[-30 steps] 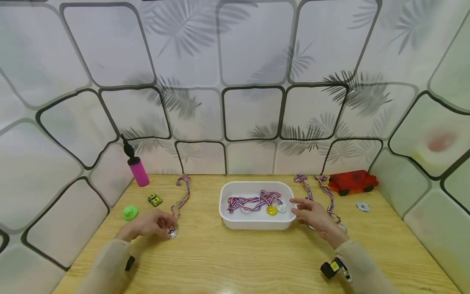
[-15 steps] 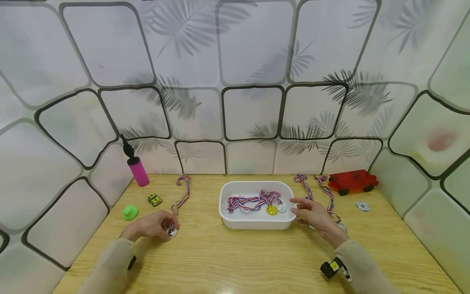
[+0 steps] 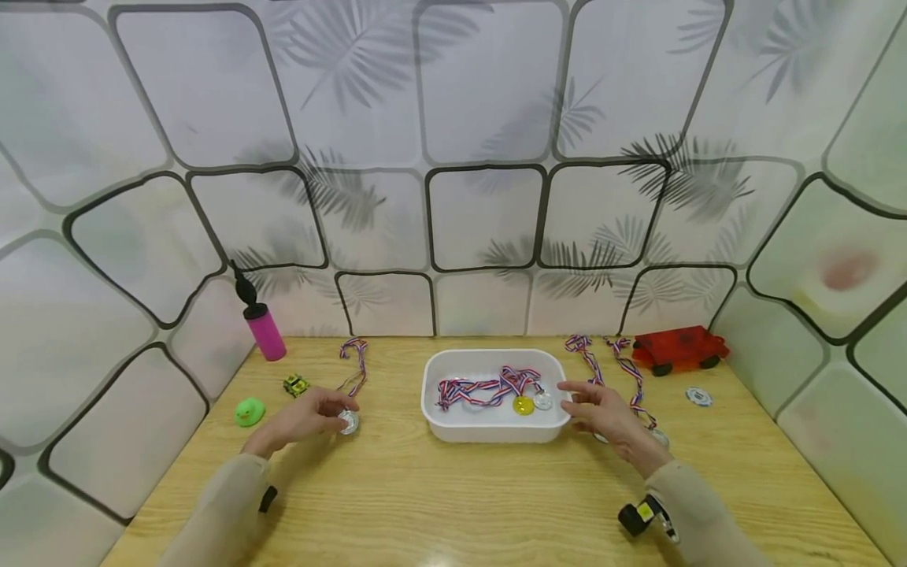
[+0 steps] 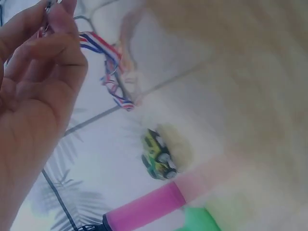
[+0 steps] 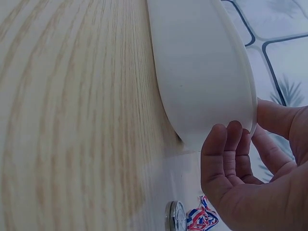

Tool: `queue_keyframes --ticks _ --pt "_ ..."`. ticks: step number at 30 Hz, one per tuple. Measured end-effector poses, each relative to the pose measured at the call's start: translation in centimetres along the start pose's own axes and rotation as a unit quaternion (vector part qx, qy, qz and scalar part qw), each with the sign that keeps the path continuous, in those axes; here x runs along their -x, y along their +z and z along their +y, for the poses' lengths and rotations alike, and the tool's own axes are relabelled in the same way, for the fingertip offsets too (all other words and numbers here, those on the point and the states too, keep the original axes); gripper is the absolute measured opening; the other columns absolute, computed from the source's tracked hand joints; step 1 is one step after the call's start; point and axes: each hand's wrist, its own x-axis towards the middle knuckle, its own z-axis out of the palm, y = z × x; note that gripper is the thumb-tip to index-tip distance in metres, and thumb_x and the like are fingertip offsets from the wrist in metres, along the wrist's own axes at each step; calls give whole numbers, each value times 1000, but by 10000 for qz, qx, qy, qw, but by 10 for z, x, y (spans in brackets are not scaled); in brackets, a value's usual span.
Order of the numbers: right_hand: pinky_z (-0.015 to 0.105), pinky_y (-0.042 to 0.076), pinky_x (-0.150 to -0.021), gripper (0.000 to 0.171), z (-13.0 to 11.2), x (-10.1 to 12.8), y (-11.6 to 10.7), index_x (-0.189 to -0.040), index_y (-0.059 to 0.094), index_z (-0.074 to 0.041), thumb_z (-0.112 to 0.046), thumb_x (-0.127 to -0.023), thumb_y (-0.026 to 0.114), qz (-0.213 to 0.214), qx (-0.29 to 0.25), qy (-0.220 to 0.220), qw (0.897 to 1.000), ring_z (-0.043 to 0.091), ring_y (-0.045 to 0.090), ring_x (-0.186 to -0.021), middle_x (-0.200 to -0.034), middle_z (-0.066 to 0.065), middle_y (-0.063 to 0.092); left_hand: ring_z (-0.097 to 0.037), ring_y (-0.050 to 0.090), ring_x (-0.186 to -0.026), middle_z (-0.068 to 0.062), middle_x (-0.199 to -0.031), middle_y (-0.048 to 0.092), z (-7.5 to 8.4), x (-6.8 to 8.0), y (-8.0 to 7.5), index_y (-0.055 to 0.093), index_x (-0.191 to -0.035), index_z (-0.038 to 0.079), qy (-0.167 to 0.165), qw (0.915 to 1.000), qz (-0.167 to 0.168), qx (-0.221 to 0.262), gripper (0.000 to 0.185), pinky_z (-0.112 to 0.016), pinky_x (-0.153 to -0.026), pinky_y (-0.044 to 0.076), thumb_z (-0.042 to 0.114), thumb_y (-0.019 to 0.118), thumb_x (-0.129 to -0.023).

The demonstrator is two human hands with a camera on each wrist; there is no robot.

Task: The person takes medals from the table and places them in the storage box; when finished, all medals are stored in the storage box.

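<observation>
My left hand (image 3: 305, 419) pinches a silver medal (image 3: 349, 423) by its edge, left of the white tub (image 3: 464, 433). The medal's striped ribbon (image 3: 364, 366) trails back over the table; in the left wrist view the ribbon (image 4: 101, 44) runs off behind my fingers (image 4: 55, 53). At the tub's right end, my right hand (image 3: 609, 417) grips the rim; the right wrist view shows curled fingers (image 5: 215, 151) against the outer wall. A gold medal (image 3: 523, 405) and a silver medal (image 3: 542, 400) with ribbons lie inside the tub.
Two more ribboned medals lie right of the tub, one disc (image 3: 659, 438) partly behind my right wrist. A red toy car (image 3: 679, 351) and poker chip (image 3: 698, 396) are farther right. At left stand a pink pump (image 3: 265, 334), small toy car (image 3: 295, 384) and green duck (image 3: 249, 412).
The left hand has taken hold of the silver medal and lifted it, moving slightly right and away from me, its ribbon following. My right hand stays at the tub.
</observation>
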Motion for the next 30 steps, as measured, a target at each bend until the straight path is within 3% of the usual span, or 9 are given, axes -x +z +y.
queue_keyframes --ticks 5,8,14,23,30 --pt "33 57 -79 50 -2 0 -1 -141 50 -3 -18 -96 64 -29 -39 1 10000 16 56 -88 -110 8 49 -20 63 -107 -21 -127 63 13 -6 -4 58 -132 -1 29 9991 402 151 42 -28 -81 54 16 65 -94" --pt "32 56 -78 50 -2 0 -1 -141 50 -2 -18 -96 64 -29 -56 6 10000 15 56 -87 -109 8 48 -23 61 -113 -22 -131 61 20 -11 -6 59 -133 2 141 9977 644 173 43 -26 -84 54 19 67 -94" --pt "33 56 -77 49 0 -1 -1 -141 50 -3 -17 -96 64 -31 -63 -20 10000 15 55 -85 -105 6 48 -21 59 -103 -14 -126 65 30 -20 -8 63 -130 8 239 9939 1073 113 41 -26 -80 52 19 70 -92" --pt "34 56 -77 49 1 -1 0 -141 50 -3 -16 -96 63 -6 -5 4 10000 17 55 -87 -106 7 47 -24 59 -108 -20 -135 58 39 -29 -10 60 -134 9 407 9892 1365 349 46 -24 -80 53 19 71 -91" --pt "33 57 -77 49 0 0 0 -141 50 -3 -16 -96 64 -1 6 1 10000 16 55 -86 -106 7 47 -12 58 -87 -16 -112 65 46 -38 -12 59 -136 10 450 9823 1749 489 49 -28 -74 53 19 73 -89"
